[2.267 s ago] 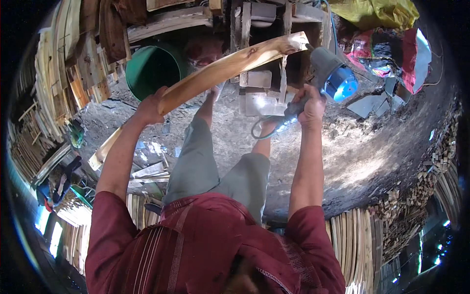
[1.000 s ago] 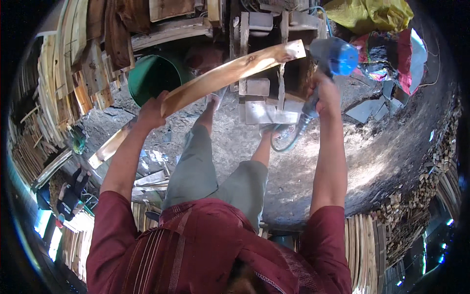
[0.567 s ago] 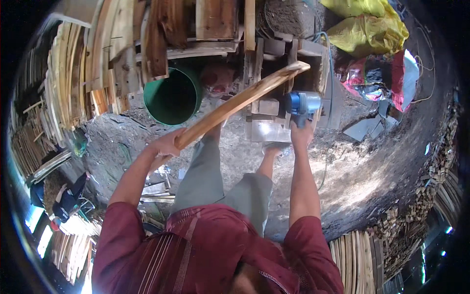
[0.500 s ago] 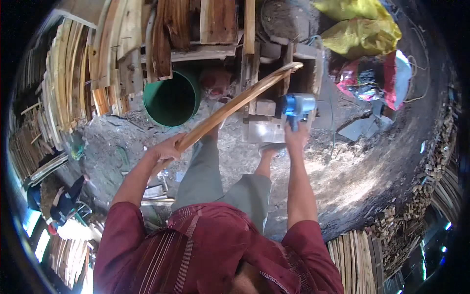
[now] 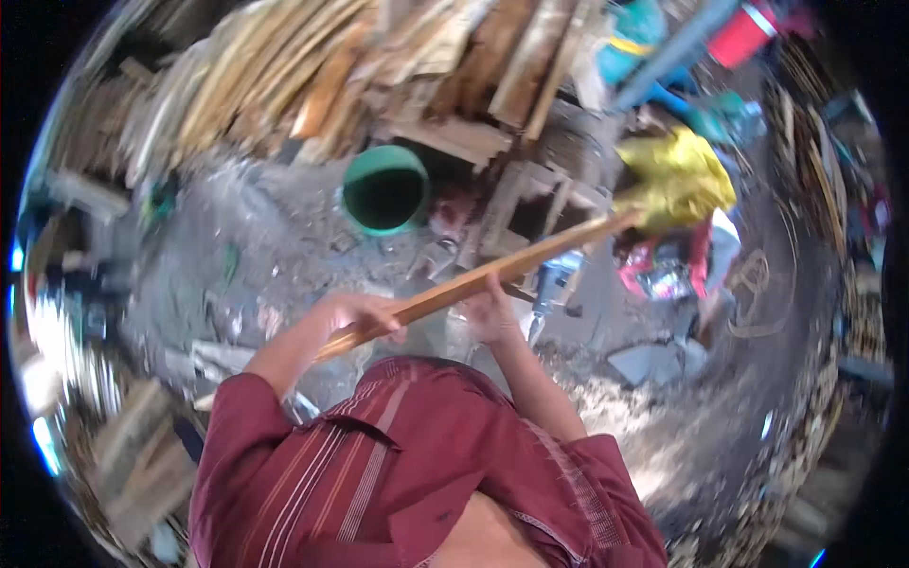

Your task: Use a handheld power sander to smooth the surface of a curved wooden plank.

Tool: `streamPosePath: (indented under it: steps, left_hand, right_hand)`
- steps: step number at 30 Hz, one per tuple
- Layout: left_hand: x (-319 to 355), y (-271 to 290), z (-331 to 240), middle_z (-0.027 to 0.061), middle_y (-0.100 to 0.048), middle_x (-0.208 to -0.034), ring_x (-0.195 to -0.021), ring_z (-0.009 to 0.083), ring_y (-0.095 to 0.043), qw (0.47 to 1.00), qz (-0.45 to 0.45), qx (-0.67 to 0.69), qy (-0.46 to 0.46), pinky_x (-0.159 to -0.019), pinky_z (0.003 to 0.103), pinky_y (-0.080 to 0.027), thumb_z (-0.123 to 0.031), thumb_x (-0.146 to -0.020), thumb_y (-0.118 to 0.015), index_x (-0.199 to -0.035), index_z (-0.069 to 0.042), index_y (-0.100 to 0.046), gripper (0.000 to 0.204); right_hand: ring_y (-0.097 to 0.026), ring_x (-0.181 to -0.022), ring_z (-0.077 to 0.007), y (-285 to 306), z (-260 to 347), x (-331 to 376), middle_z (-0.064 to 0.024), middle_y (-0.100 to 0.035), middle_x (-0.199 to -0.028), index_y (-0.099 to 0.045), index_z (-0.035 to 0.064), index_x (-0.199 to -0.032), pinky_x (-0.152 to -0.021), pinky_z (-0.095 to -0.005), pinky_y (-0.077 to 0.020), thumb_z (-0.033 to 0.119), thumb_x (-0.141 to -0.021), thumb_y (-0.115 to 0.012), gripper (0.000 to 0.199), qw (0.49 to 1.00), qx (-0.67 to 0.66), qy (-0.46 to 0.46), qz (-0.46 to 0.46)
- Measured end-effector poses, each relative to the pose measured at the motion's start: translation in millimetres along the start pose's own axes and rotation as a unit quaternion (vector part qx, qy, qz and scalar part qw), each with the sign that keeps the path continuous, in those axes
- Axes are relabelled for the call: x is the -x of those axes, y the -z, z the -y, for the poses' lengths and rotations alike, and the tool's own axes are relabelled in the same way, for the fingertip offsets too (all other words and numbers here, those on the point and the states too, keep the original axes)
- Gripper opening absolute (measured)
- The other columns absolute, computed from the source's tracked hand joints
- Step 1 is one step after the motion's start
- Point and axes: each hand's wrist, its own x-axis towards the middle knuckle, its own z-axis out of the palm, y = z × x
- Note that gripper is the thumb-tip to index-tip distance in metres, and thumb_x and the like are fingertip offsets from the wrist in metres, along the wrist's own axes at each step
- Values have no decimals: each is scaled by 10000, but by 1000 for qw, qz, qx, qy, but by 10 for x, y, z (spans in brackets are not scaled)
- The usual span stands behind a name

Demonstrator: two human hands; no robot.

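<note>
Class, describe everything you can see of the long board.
The board is long, narrow and fairly straight, apparently yellowish-brown wood; blur hides its grain. It is held up, slanting across the view from lower left to upper right. The left hand grips it toward its nearer end; the right hand seems to touch it near the middle. Its far end overlaps the yellow sack in view; whether they touch cannot be told.

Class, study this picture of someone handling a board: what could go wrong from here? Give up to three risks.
Splinters: the left hand and right hand are bare against the board.
Knocking: the blue tool sits just beyond the board, so a swing might hit it.
Snagging: the board's far end overlaps the yellow sack in view and might catch it; contact is unclear.
</note>
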Motion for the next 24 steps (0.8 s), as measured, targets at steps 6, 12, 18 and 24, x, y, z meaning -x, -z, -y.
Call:
streamPosePath:
  steps: [6,12,18,24]
  left_hand:
    - [585,-666,1039,260,-286,-1488,-1399,341,-244,954,-194,-228,-28,-1109,439,-254,-402,-756,-742,-1523,-151,-94,1035]
    - [1123,-1639,3007,274,-374,-1386,-1314,428,-337,753,-482,-447,28,-1099,512,-259,-460,-580,-821,-1511,-218,-157,1168]
    - [1186,-2390,4505,199,-510,-1184,-1188,401,-459,617,-715,-317,-81,-1005,503,-358,-325,-637,-771,-1363,-183,-428,815]
    - [1292,-3131,5927,160,-588,-1120,-1092,339,-553,678,-723,-125,-35,-938,437,-438,-255,-571,-746,-1270,-91,-498,760]
  right_hand:
    - [-596,-1023,-256,138,-495,869,-82,-599,-1106,-514,87,-1195,-856,-460,-511,428,-900,-621,463,993,105,9,-57]
    - [-573,-1067,-264,159,-865,1618,-92,-568,-1179,-472,74,-1252,-896,-466,-493,447,-925,-572,507,973,228,-23,-20]
    - [-519,-1159,-285,-322,-1230,1907,-131,-535,-1259,-437,72,-1318,-981,-459,-435,479,-913,-570,590,927,365,-86,-8]
    - [-538,-1111,-272,-142,-2671,1780,-134,-546,-1239,-476,61,-1261,-952,-440,-451,460,-933,-546,522,848,482,-217,45]
